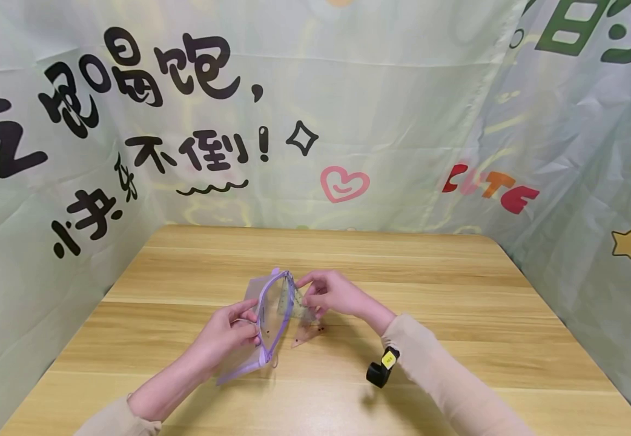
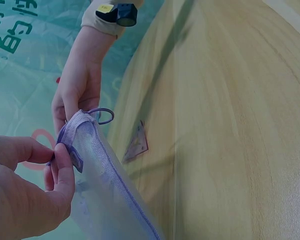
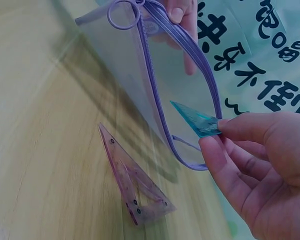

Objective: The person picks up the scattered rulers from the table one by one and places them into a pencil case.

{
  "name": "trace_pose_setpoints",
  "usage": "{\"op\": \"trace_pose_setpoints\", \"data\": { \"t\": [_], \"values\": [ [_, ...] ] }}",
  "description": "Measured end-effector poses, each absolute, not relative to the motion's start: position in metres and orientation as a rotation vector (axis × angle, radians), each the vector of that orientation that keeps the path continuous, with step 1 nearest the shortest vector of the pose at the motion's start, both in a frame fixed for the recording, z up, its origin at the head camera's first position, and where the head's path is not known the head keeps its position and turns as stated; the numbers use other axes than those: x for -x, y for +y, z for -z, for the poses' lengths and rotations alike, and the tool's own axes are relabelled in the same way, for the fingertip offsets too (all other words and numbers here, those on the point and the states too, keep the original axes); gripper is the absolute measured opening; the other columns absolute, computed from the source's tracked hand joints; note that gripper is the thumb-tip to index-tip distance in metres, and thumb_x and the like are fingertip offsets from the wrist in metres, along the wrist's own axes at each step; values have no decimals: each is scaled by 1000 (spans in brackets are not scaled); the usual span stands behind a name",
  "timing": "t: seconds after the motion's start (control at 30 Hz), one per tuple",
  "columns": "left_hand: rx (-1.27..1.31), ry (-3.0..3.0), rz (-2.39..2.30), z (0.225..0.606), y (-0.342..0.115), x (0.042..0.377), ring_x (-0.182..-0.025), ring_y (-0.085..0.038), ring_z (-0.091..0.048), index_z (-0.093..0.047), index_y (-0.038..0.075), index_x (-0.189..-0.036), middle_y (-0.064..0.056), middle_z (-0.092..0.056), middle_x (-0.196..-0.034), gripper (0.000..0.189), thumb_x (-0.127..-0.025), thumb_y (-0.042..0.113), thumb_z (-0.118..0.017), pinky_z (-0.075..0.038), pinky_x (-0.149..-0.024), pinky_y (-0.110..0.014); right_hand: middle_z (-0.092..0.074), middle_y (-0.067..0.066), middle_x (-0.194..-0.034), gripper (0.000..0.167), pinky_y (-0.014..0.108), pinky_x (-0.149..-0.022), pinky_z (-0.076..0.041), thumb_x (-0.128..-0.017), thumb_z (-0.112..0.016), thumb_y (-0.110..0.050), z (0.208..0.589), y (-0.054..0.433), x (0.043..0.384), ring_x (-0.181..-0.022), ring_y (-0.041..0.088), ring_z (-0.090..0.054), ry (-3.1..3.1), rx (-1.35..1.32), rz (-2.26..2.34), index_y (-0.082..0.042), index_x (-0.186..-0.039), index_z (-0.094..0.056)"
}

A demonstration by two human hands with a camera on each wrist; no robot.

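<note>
A see-through zip pouch (image 1: 250, 357) with purple edging is held up over the table, its zipped mouth spread wide. My left hand (image 1: 234, 332) pinches the pouch's rim between thumb and fingers. At the other side of the mouth, my right hand (image 3: 260, 165) pinches a teal see-through set square (image 3: 197, 120). The pointed end of that set square is at the pouch's opening; how far inside it reaches I cannot tell. A pink see-through set square (image 3: 135, 185) lies flat on the table just below the right hand. In the left wrist view the pouch hides the right fingertips.
The wooden table (image 1: 430, 272) reaches back to a pale printed cloth (image 1: 403, 121) that hangs behind and at the sides. A black device with a yellow label (image 1: 383, 366) is strapped on the right wrist.
</note>
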State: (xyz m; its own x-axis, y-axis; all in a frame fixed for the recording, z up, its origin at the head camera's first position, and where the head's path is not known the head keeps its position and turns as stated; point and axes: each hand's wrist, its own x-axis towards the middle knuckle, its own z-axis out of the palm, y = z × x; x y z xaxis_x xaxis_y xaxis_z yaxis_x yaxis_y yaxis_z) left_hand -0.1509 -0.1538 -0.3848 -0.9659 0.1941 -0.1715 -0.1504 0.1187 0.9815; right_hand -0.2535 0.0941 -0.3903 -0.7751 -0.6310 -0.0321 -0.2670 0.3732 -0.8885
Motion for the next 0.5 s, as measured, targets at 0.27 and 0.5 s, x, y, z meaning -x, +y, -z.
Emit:
{"op": "trace_pose_setpoints", "data": {
  "t": [0.27,0.5],
  "values": [
    [-34,2151,-1927,384,-153,150,-84,-13,-59,-28,-11,-149,-9,-51,-105,74,-82,-5,-57,-59,-76,-19,-68,24,-94,36,39,-66,-64,-92,-64,-3,393,89,253,-63,13,-64,2223,727,1373,3,-126,-59],
    [-41,2151,-1927,384,-154,150,-84,-12,-59,-28,-11,-149,-8,-51,-105,73,-82,-5,-57,-59,-77,-20,-70,22,-95,39,34,-64,-63,-90,-65,-1,392,86,251,-64,12,-65,2222,719,1375,3,-128,-58]
  ]
}}
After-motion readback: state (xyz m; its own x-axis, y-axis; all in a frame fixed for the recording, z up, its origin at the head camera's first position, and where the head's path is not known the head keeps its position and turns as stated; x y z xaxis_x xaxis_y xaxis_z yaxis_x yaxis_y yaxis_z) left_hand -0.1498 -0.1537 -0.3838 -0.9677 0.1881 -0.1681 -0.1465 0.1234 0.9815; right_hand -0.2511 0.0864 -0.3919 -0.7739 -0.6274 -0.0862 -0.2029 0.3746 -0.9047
